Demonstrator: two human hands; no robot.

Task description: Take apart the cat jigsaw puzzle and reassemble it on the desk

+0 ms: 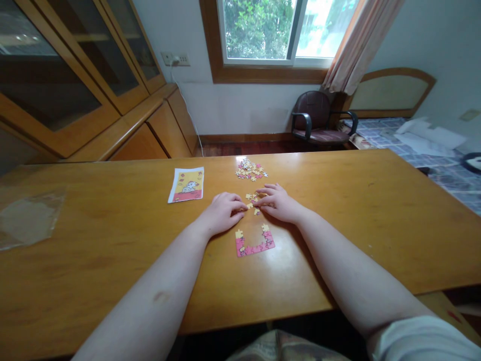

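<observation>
My left hand (pixel 225 211) rests on the table with curled fingers, its fingertips closed on the edge of a yellow jigsaw puzzle piece (pixel 250 205). From the other side, my right hand (pixel 277 202) reaches in, fingertips down on a piece in the same small cluster and partly covering it. A few more yellow and pink pieces (pixel 257 211) lie around the fingertips. Nearer to me is a joined U-shaped border (pixel 256 249) of pink pieces with yellow ends. Beyond my hands sits a loose pile of puzzle pieces (pixel 250 170).
A picture card (pixel 188 185) with a white cartoon animal on yellow and pink lies left of my hands. A clear plastic bag (pixel 30 220) is at the table's far left. Past the wooden table (pixel 338 240) stand a cabinet (pixel 139 135), an office chair (pixel 317 118) and a bed (pixel 443 165).
</observation>
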